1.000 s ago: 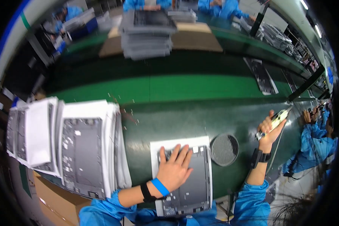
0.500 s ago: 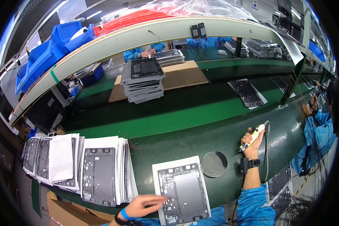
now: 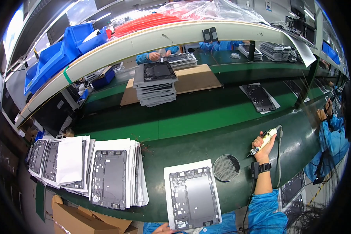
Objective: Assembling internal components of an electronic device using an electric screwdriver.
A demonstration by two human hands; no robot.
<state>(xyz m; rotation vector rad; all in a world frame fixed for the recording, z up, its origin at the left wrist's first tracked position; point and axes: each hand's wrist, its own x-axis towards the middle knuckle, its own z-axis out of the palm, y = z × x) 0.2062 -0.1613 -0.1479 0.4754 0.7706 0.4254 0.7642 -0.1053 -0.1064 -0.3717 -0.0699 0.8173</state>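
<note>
A flat dark tablet housing (image 3: 193, 199) with a grey panel lies on a white sheet (image 3: 168, 175) near the front edge of the green bench. My left hand (image 3: 163, 229) is at the lower left corner of that sheet, mostly cut off by the picture's lower edge. Its fingers are largely hidden, so its grip does not show. To the right of the housing, my right hand (image 3: 263, 145) is wrapped round a pale yellow corded electric screwdriver (image 3: 267, 138). The tool's thin tip points down to the left, above the bench. Between them sits a round grey perforated dish (image 3: 226, 168).
Stacked housings with white sheets (image 3: 109, 179) stand at the left. A cardboard box (image 3: 84, 222) is below them. Beyond the green belt (image 3: 175, 126) rises another housing stack (image 3: 156, 91). A shelf beam (image 3: 152, 37) crosses overhead. A co-worker (image 3: 333, 136) is at the right.
My left hand has moved down from the left side of the housing to its lower left corner. My right hand still holds the screwdriver in about the same place. The view has shifted slightly.
</note>
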